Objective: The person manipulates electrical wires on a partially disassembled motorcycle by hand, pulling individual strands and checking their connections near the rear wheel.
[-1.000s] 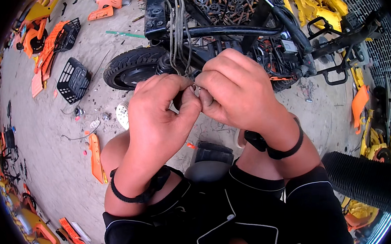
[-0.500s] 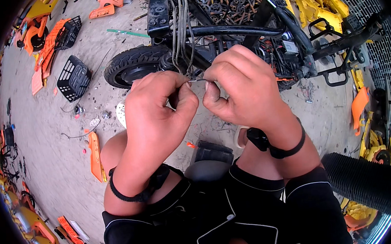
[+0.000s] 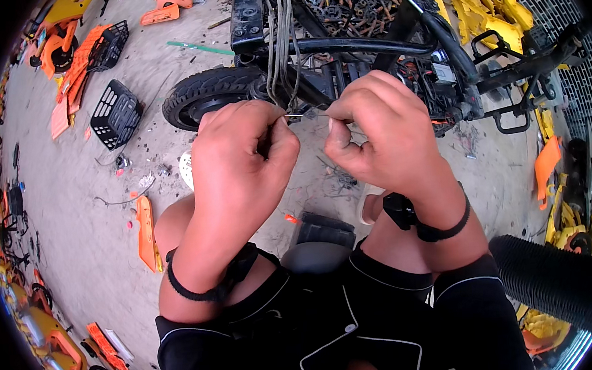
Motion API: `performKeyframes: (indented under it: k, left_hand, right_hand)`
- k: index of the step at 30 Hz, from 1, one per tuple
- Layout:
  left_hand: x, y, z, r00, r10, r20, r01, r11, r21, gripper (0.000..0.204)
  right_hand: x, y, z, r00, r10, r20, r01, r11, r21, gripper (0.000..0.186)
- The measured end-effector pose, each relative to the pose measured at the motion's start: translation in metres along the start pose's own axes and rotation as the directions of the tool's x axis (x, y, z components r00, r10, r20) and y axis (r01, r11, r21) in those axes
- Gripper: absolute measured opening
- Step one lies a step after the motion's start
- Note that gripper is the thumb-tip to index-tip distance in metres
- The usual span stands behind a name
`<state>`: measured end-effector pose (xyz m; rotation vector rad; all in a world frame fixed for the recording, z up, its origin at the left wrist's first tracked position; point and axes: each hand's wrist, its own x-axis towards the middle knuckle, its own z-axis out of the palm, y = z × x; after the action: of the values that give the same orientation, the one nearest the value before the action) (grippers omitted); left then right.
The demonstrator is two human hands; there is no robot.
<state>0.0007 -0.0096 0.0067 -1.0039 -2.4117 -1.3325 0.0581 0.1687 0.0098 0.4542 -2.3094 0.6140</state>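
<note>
My left hand [image 3: 238, 162] is closed, its thumb and forefinger pinching one end of a thin metal wire [image 3: 294, 115]. My right hand [image 3: 378, 130] pinches the other end with its fingers curled, a short gap from the left. Just beyond both hands, several grey cables [image 3: 278, 40] hang over a stripped black vehicle frame [image 3: 361, 44] with a black tyre [image 3: 192, 99] at its left. Exposed electronics [image 3: 440, 73] sit in the frame on the right.
A black plastic basket [image 3: 113, 116] lies left of the tyre, orange panels [image 3: 145, 235] on the concrete floor [image 3: 83, 216], yellow panels [image 3: 502, 22] at back right. A black corrugated tube [image 3: 547, 283] is at lower right. Rusty metal parts [image 3: 344, 4] pile above the frame.
My hands, touching one second ago, have drawn apart, the right hand moving rightwards, so more of the thin wire shows between them. The background has shifted slightly to the right.
</note>
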Motion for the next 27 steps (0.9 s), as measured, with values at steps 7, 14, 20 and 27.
performKeyframes:
  k: [7,14,20,27]
  left_hand:
    - [-0.001,-0.004,-0.001,1.0,0.015,-0.007,-0.015,1.0,0.013,0.004]
    - [-0.002,-0.004,-0.005,0.999,-0.052,-0.01,0.052,0.998,0.026,0.003]
    - [0.003,-0.016,-0.021,0.98,-0.149,-0.134,0.154,0.988,0.025,0.002]
    - [-0.008,-0.02,-0.01,0.992,-0.077,-0.104,0.069,0.994,-0.085,0.005]
  right_hand:
    - [-0.001,0.003,-0.005,1.0,0.022,-0.013,-0.023,0.999,-0.031,0.019]
    - [-0.002,0.004,-0.013,0.999,0.037,0.005,-0.036,0.998,-0.046,0.018]
    - [-0.002,0.008,-0.032,0.99,0.137,-0.027,-0.139,0.987,-0.078,0.014]
    - [-0.006,0.008,-0.015,0.959,0.152,0.237,-0.192,0.969,0.154,0.012]
